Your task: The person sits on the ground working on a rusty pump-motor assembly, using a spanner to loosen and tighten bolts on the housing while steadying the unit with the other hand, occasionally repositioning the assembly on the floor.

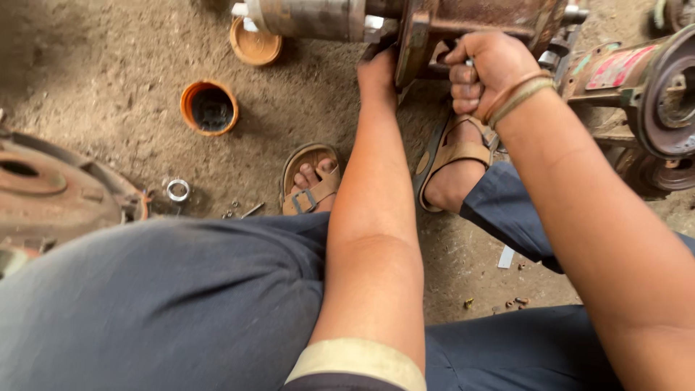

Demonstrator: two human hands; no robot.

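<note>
Rusty machine housing (463, 18) at top centre, lying on the dirt floor (108, 80), steel shaft (304, 16) sticking out to its left. Left hand (378, 72) pressed against the housing's flange edge, fingers hidden behind it — grip unclear, can't tell how far open. Right hand (483, 69) clenched into a fist around a thin metal tool (469, 65), only a sliver visible between the fingers, right against the housing's underside. Bangles (517, 94) on that wrist.

Crowding the work spot:
- Right foot in tan sandal (452, 163) directly below the right hand, nearly touching the wrist.
- Left foot in matching sandal (311, 181) left of the forearm, well short of the housing.
- Red-and-green rusted machine (637, 80) with round flange just beside the right wrist, tight on that side.
- Both knees in dark blue trousers (159, 304) filling the lower frame.

Further out:
- Orange tub (208, 107) with dark contents, open, left of the housing.
- Orange lid (255, 45) lying near the shaft end.
- Metal ring (177, 190) plus small loose bolts on the dirt near the left foot.
- Big rusty round cover (51, 192) at far left.
- Small scattered bits (510, 303) on the ground between the legs.
</note>
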